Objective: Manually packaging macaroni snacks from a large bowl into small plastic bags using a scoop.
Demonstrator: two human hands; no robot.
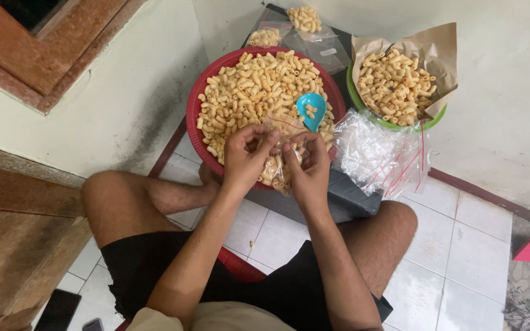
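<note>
My left hand (245, 158) and my right hand (307, 164) both pinch the top of a small clear plastic bag (275, 167) filled with pale macaroni-shaped snacks. I hold the bag over the near rim of a wide red basket (192, 113) heaped with the same snacks. On the heap, just beyond my right hand, lies a small teal scoop (311, 109). My fingers hide the bag's mouth.
A green bowl (356, 98) lined with brown paper holds more snacks at the right. A pile of empty clear bags (378, 153) lies beside the basket. Filled bags (302, 21) rest at the wall. My bent legs frame white floor tiles; a wooden door frame stands left.
</note>
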